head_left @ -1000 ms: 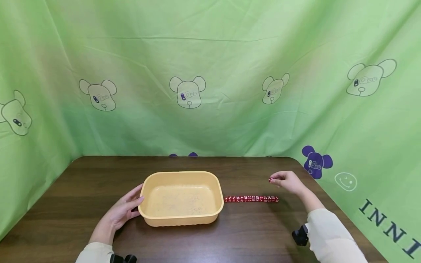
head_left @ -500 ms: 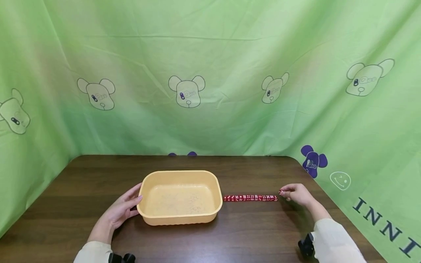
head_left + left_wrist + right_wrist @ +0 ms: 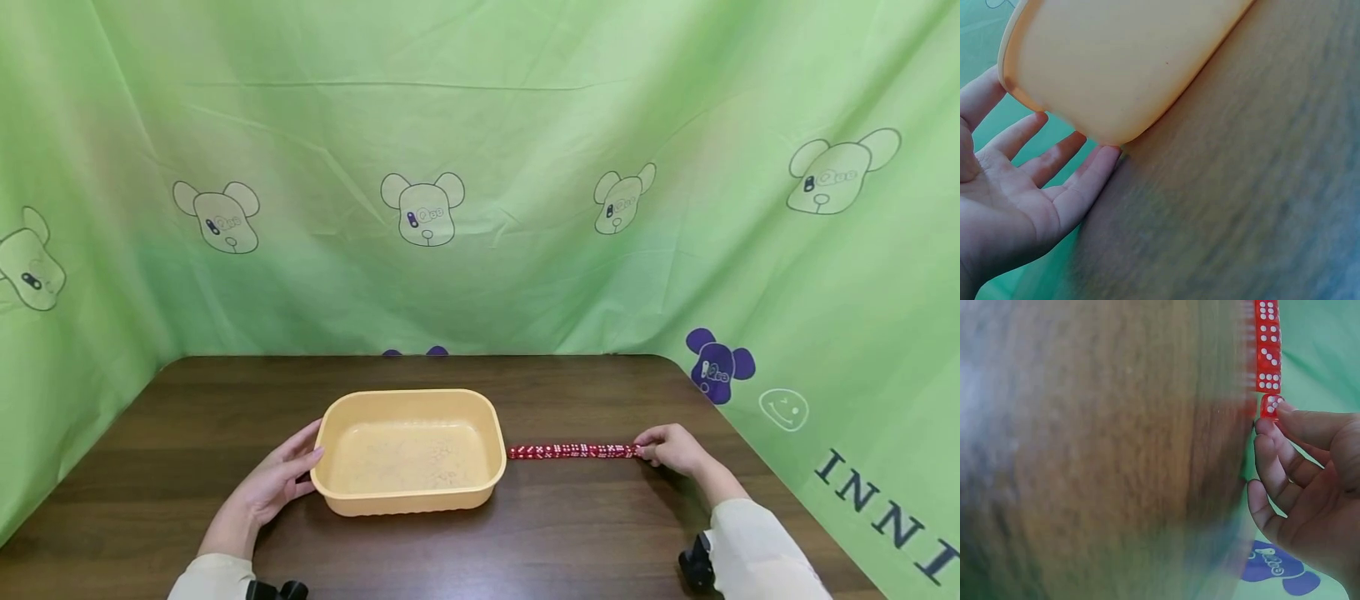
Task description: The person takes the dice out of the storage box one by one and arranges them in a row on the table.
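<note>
My left hand (image 3: 277, 483) rests against the left end of a yellow plastic basin (image 3: 408, 504), thumb at the rim and fairly straight fingers touching its outer wall. Between thumb and fingertips of my right hand (image 3: 678, 450) is a red die (image 3: 1270, 406) with white dots. That die sits at the right end of a straight row of red dice (image 3: 566, 451) on the table. In the right wrist view, a narrow gap shows between the pinched die and the last die of the row (image 3: 1269, 382). The row's left end reaches the basin's right side.
The dark wooden table (image 3: 570, 542) carries the basin and dice. A green cloth (image 3: 510, 292) with printed bear heads hangs behind it and along both sides. Black wrist cameras sit at both sleeves.
My right hand has moved right and down with the pinched die, bringing it to the right end of the row. My left hand stays at the basin.
</note>
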Motion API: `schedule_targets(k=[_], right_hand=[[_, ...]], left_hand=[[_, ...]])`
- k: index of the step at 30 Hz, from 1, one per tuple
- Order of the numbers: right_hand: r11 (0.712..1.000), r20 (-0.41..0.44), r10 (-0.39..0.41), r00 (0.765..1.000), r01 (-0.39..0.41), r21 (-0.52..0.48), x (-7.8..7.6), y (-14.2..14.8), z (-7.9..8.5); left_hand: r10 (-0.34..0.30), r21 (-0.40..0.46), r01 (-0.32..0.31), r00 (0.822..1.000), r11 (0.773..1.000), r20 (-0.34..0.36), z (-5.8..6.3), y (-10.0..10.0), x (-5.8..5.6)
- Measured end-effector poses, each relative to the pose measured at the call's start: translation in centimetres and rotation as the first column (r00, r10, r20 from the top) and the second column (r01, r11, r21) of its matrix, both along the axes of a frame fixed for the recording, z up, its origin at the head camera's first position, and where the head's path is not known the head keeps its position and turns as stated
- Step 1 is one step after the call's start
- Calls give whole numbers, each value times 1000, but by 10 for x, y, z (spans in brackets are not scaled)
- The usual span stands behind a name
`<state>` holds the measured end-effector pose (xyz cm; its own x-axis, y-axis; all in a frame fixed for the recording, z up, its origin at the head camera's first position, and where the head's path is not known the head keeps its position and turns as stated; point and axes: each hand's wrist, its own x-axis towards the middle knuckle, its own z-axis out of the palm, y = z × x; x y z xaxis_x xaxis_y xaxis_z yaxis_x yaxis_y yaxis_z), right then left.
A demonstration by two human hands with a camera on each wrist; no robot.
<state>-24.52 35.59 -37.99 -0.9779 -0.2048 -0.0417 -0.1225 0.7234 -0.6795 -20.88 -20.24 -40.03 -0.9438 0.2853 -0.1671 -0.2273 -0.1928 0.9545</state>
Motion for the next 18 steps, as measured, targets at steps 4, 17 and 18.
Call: schedule_targets(k=[4,17,18], right_hand=[[1000,3,2,1000,-2,12,0,-1,1],[999,32,-29,999,30,-20,2,-3,-1],[999,36,-33,999,34,-25,2,-3,-1]], left_hand=[[-13,2,13,1000,1000,-15,-2,-1,-1],[-24,12,25,999,1000,-28,-4,-3,-1],[-20,9,20,1000,1000,-21,-3,-3,-1]])
